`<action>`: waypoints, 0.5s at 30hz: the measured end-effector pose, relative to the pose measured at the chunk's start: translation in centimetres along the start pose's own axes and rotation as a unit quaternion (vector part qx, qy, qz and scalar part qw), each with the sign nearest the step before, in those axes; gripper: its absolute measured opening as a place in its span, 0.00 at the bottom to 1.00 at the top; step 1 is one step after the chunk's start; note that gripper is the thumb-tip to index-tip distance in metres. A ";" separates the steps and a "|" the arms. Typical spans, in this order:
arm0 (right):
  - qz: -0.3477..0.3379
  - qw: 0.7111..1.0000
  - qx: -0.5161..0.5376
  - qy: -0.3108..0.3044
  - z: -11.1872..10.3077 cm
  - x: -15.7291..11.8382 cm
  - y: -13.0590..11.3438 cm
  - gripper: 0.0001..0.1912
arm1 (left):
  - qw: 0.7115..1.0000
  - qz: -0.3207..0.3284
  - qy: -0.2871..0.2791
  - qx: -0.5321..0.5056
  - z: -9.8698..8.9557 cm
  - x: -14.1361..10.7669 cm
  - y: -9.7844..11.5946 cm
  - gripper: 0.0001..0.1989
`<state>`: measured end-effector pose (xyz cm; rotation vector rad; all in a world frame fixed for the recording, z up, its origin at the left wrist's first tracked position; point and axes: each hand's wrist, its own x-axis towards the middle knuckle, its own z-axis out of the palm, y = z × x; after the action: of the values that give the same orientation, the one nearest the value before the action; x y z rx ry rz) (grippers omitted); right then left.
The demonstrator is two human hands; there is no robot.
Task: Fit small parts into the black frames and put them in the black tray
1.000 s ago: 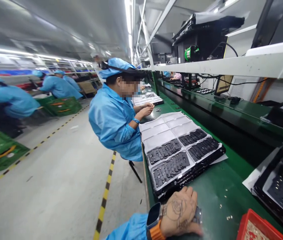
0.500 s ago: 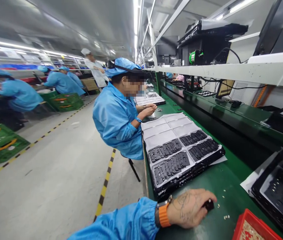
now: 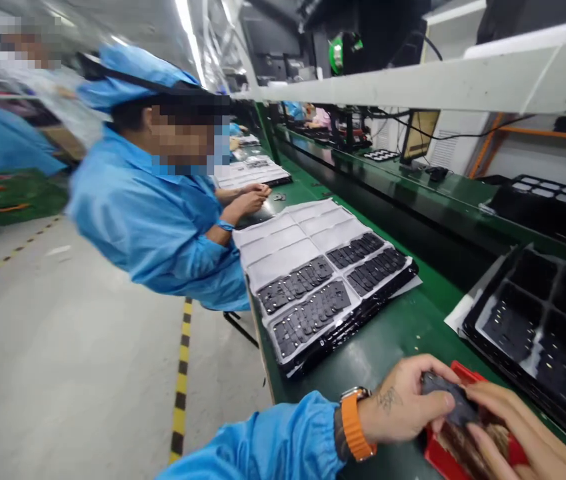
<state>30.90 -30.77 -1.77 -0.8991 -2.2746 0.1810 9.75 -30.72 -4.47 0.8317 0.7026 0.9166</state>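
My left hand [image 3: 403,403], with an orange-strapped watch on its wrist, pinches a dark grey moulded part [image 3: 450,399] above a red tray [image 3: 440,457]. My right hand [image 3: 517,433] comes in from the lower right, its fingers against the part's far edge. The tray's lining shows brown and patterned beneath my fingers, and most of it is hidden. Up the green bench, a black blister tray [image 3: 333,287] holds rows of similar grey parts, next to folded white sheets [image 3: 303,230]. Neither of my hands touches that tray.
A co-worker [image 3: 143,187] in a blue smock and cap sits at the bench's left edge, hands together near a small round part. A black compartment tray [image 3: 527,327] lies to my right. A shelf [image 3: 413,90] and a monitor [image 3: 420,133] stand beyond the bench.
The view has swung right and tilted. My left hand has moved with the dark part over the red tray, and my right hand has come into view and met the part.
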 end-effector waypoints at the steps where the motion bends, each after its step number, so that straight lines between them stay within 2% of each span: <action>1: 0.009 1.000 0.000 -0.017 -0.1 0.2 -0.4 0.17 | 1.000 -0.004 0.006 0.000 0.0 -0.2 0.1 0.33; 5: 0.043 0.998 0.054 -0.014 -0.3 0.8 -1.5 0.15 | 1.000 0.001 0.028 0.007 0.1 -0.9 0.1 0.32; 8: 0.043 0.996 0.081 0.005 0.0 1.0 -1.7 0.13 | 1.000 -0.021 0.016 -0.005 -0.2 -0.9 -0.4 0.31; 12: 0.015 0.998 0.060 0.033 0.4 1.1 -1.7 0.11 | 0.998 -0.008 0.023 0.050 -0.3 -1.4 -0.7 0.27; 15: -0.016 0.998 0.045 0.028 0.6 0.9 -1.6 0.10 | 0.995 0.008 0.036 0.098 0.0 -1.8 -0.3 0.23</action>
<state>29.11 -31.33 -1.17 -0.8096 -2.2087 0.2391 9.05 -32.40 -4.45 0.9819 0.8591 0.9058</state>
